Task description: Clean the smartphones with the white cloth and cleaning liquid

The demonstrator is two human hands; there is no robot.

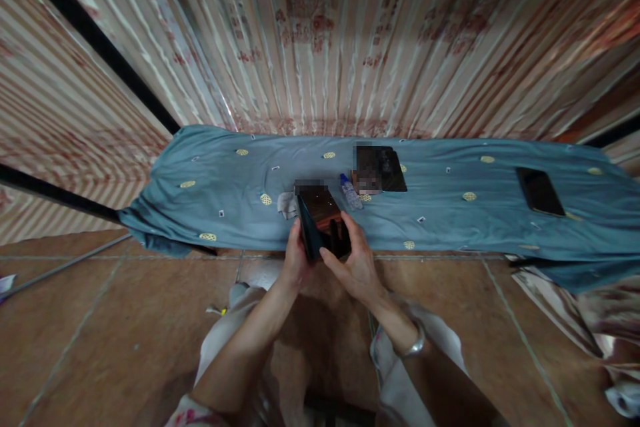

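Observation:
A dark tablet (319, 217) with a glossy, reflecting screen is held tilted above the front part of the blue cloth. My left hand (297, 255) grips its left edge. My right hand (357, 261) is wrapped round the right side, with the thumb at the lower edge of the screen. Just left of the tablet lies a crumpled grey cloth (287, 205). A small clear spray bottle with a blue top (352, 193) lies to its right. Behind that bottle is another dark flat device (393, 170), partly blurred out.
The blue patterned cloth (430, 207) covers a long, low surface. A third black device (540, 191) lies on its right part. Patterned curtains (320, 80) hang behind, with dark poles (100, 33) at the left. Folded fabric (555, 307) hangs at the right, above the tiled floor (115, 320).

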